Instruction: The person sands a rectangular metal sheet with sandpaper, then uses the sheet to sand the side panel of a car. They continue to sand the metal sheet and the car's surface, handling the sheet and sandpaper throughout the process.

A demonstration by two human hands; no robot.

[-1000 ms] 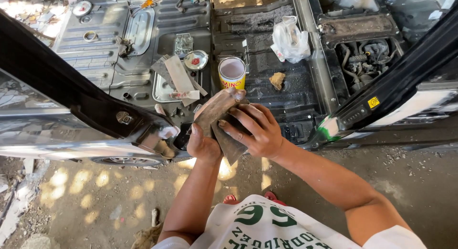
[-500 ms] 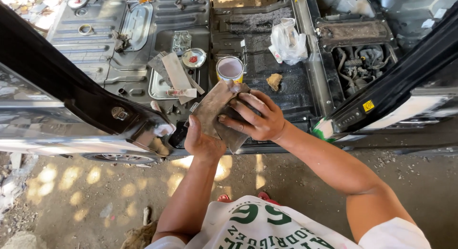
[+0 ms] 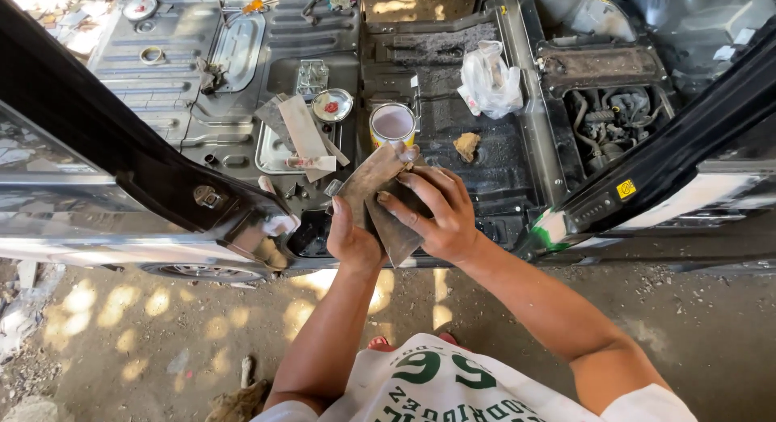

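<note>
Head view, looking down: you stand at the open side of a stripped car floor (image 3: 267,58); your left hand (image 3: 349,240) cups a worn brown sheet, probably sandpaper (image 3: 380,192), from beneath, while your right hand (image 3: 432,212) presses spread fingers onto its top, pinching it between both palms; since a second ago the sheet has tilted and your right fingers have slid further across it, suggesting folding; just beyond sit an open tin can (image 3: 393,124), a small lid (image 3: 332,105) and a plastic bag (image 3: 491,78).

White short-sleeved shirt (image 3: 453,390); green printed lettering; forearms bare
</note>
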